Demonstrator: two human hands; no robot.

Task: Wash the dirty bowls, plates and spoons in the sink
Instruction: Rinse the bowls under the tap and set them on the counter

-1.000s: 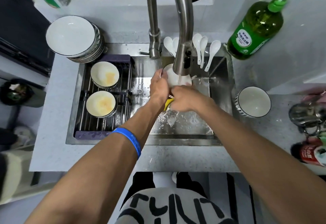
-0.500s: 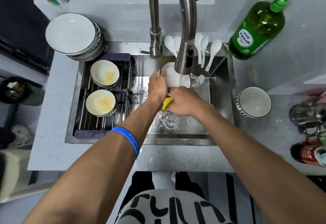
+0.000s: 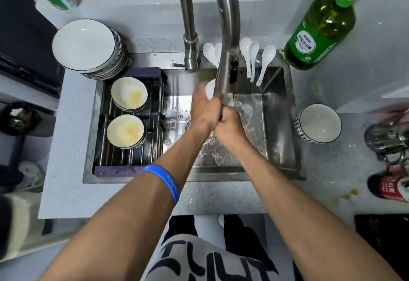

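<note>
My left hand (image 3: 204,108) grips a white bowl (image 3: 209,90) by its rim under the faucet spout (image 3: 226,59), over the steel sink (image 3: 280,125). Pressed against that bowl, my right hand (image 3: 230,124) is curled; the yellow sponge it held is hidden inside it. Water splashes on the sink floor below the hands. Two dirty bowls with yellow stains (image 3: 129,93) (image 3: 126,131) sit on the drain rack (image 3: 132,159) at the sink's left. Several white spoons (image 3: 264,64) lean on the sink's back edge.
A stack of plates (image 3: 85,46) stands at the back left of the counter. A white bowl (image 3: 318,123) sits on the counter right of the sink. A green soap bottle (image 3: 319,30) is at the back right. Metal items and a red can crowd the far right edge.
Both hands moved with the bowl a little back, closer under the spout. The yellow sponge in my right hand has gone out of sight.
</note>
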